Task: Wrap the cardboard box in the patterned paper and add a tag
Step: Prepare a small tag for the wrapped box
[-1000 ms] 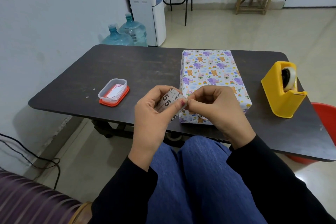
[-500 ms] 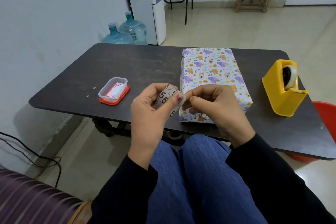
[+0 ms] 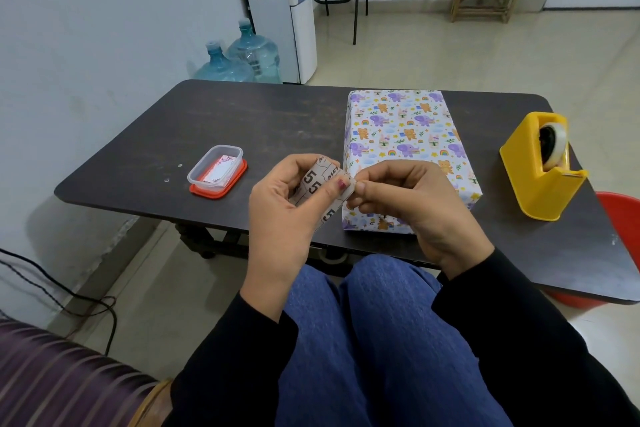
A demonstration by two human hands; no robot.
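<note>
Centre of the frame: the left hand (image 3: 277,215) curls round a printed strip (image 3: 313,184), holding it up over the lap. The right hand (image 3: 412,204) pinches its right edge, thumb against forefinger, picking at a corner, I'd say, to peel a tag loose. The wrapped box (image 3: 405,135) sits on the table (image 3: 242,121) just behind, with the tape dispenser (image 3: 540,170) at right and a plastic tub (image 3: 216,170) at left. Against half a second back, the strip's lower end pokes out further; the box is unmoved.
</note>
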